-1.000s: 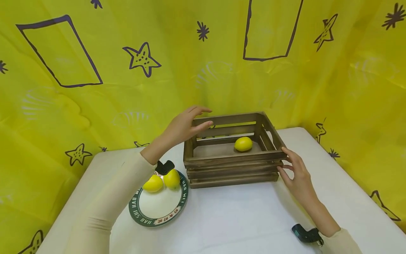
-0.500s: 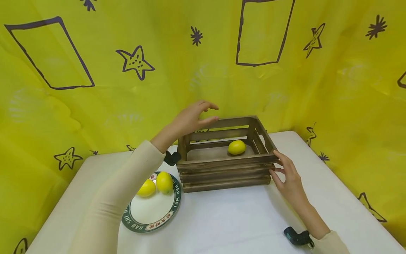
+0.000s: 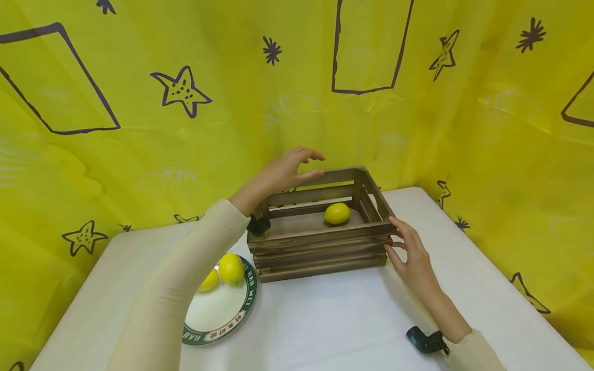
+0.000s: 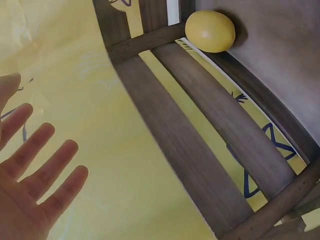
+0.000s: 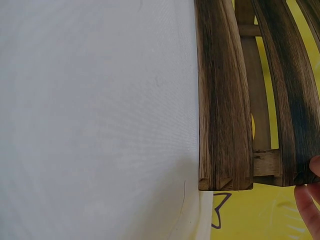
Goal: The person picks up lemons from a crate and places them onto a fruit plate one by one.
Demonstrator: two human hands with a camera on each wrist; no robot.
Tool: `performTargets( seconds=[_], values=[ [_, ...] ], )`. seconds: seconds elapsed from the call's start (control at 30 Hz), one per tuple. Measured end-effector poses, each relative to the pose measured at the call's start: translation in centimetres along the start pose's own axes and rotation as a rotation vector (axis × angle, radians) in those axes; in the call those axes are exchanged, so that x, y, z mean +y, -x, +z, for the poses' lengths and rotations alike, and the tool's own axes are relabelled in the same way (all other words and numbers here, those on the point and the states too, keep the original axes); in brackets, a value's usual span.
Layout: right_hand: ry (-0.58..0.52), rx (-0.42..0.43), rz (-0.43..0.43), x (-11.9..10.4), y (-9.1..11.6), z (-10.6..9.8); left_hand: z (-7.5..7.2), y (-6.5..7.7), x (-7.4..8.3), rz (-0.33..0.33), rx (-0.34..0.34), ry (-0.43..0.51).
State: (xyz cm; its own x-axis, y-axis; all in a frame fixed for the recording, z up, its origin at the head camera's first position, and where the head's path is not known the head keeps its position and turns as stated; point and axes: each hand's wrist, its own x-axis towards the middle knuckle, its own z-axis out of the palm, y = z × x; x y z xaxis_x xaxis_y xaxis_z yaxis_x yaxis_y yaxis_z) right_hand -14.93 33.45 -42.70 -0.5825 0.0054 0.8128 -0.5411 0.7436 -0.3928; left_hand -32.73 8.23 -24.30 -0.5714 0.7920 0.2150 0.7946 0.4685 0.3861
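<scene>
A brown slatted wooden crate [image 3: 320,255] stands on the white table with one yellow lemon [image 3: 337,213] inside it. My left hand [image 3: 290,167] hovers over the crate's left back part, holding nothing. Its spread fingers [image 4: 62,155] show in the left wrist view, apart from the slats. My right hand [image 3: 413,257] grips the crate's front right corner, thumb against a slat and fingers at the top rail. In the right wrist view only its fingertips [image 5: 306,200] appear, at the slat's end. Two more lemons [image 3: 231,269] lie on a green-rimmed plate [image 3: 250,291], partly behind my left sleeve.
The plate sits left of the crate, close to its front left corner. A yellow curtain [image 3: 232,129] with drawn stars hangs behind and beside the table [image 3: 315,319]. White tabletop stretches in front of the crate and to its right.
My left hand has shifted right over the crate. The right hand keeps its hold on the corner. The head view has turned slightly, so everything sits further left; the lemons stay in place.
</scene>
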Motion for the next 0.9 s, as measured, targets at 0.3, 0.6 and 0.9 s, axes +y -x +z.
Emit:
performTargets(
  seconds=[0.3, 0.6, 0.9],
  values=[
    [0.011, 0.002, 0.001, 0.2, 0.1, -0.1, 1.6, -2.3, -0.8, 0.103, -0.101, 0.077],
    [0.001, 0.002, 0.008, 0.1, 0.3, -0.1, 3.9, -4.5, -1.6, 0.292, -0.171, 0.159],
    [-0.009, 0.007, 0.013, 0.1, 0.2, 0.1, 6.6, -6.3, -1.9, 0.27, -0.391, 0.148]
  ],
)
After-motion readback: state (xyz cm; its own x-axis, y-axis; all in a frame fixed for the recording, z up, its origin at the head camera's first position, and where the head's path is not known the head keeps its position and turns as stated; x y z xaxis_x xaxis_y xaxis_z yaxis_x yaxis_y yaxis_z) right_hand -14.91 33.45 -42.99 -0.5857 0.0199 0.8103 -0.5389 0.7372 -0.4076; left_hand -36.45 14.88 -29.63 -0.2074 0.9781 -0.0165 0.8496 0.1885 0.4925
